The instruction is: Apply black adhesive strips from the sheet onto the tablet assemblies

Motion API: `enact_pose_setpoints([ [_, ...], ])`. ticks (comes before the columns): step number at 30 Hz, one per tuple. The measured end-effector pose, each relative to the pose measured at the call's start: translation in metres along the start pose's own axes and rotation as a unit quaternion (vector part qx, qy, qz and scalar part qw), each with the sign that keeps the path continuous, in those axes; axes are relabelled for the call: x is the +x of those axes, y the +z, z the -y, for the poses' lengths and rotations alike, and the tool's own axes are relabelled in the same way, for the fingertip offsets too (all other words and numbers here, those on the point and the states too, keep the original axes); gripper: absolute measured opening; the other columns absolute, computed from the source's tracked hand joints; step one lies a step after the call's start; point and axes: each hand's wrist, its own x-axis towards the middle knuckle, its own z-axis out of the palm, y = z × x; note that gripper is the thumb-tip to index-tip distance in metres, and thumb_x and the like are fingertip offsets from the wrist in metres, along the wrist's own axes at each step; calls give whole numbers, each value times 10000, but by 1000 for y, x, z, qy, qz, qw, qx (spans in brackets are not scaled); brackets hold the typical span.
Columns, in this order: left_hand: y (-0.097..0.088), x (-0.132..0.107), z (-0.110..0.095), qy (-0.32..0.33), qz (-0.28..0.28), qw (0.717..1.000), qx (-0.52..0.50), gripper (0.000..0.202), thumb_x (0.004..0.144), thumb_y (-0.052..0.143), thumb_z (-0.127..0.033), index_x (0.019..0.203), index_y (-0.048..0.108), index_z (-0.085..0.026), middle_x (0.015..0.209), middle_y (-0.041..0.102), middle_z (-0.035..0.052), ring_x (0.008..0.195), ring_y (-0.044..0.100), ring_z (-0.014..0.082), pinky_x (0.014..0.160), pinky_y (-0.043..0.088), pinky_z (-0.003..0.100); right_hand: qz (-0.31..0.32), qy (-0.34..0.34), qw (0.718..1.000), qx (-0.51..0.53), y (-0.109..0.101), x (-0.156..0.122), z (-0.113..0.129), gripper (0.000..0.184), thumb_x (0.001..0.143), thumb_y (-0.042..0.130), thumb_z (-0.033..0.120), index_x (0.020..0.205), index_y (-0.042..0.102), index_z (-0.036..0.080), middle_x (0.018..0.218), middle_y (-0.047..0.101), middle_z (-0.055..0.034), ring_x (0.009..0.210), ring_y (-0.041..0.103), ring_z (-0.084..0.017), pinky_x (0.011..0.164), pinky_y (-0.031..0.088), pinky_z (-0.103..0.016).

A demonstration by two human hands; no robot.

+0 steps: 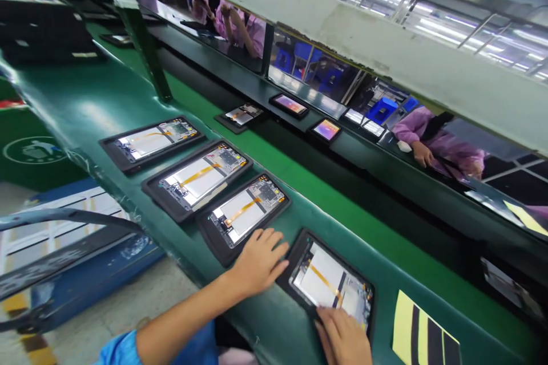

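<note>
On the green bench lies an opened tablet, its back off, showing battery, orange flex cable and circuit board, in a black tray. My right hand is at the near edge of this tray, fingers bent over the rim and thumb lower down; the fingertips are partly hidden. Between this tray and the neighbouring one to the left is my left hand, fingers stretched and a little apart, with nothing visible in it. It lies over the near corner of the tray with another opened tablet.
Two more opened tablets in black trays lie farther left. A yellow-and-black striped sheet is at the right. Beyond the green belt, lit tablets rest on a dark ledge. A co-worker's hand works across the line.
</note>
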Motion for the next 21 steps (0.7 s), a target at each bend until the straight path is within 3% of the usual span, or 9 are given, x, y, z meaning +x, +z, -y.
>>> enact_pose_setpoints([
  [5, -17, -6, 32, -79, -17, 993, 87, 188, 993, 530, -286, 1051, 673, -177, 1029, 657, 125, 970, 586, 285, 839, 468, 432, -20, 84, 995, -55, 6, 54, -75, 228, 1043, 508, 362, 1069, 709, 259, 901, 743, -81, 781, 705, -246, 681, 540, -362],
  [9, -16, -14, 46, -86, -5, 988, 131, 118, 964, 580, -261, 950, 664, -178, 956, 650, 113, 971, 600, 295, 814, 474, 406, -60, 230, 961, -144, 7, 94, -121, 375, 1039, 428, 396, 1195, 683, 169, 1079, 708, -179, 919, 643, -326, 752, 495, -448],
  [12, -8, -17, 52, -66, 5, 988, 138, 105, 952, 591, -224, 874, 648, -180, 870, 636, 90, 879, 607, 272, 762, 472, 378, -62, 239, 965, -92, 6, 101, -114, 385, 1034, 454, 411, 1248, 662, 168, 1159, 686, -170, 1007, 617, -324, 799, 486, -445],
  [16, -3, -19, 57, -19, 12, 992, 126, 162, 975, 545, -179, 831, 619, -181, 814, 614, 69, 806, 596, 242, 726, 464, 351, -51, 190, 980, -1, 3, 87, -79, 293, 1036, 510, 384, 1190, 686, 208, 1148, 693, -121, 1012, 620, -281, 828, 488, -410],
  [21, 5, -26, 31, 97, 23, 993, 70, 242, 1022, 479, -168, 808, 589, -192, 811, 612, 56, 771, 579, 227, 723, 448, 353, -77, 203, 974, 62, -17, 61, -50, 213, 1020, 583, 318, 1184, 689, 234, 1128, 704, -96, 1022, 645, -260, 853, 493, -404],
])
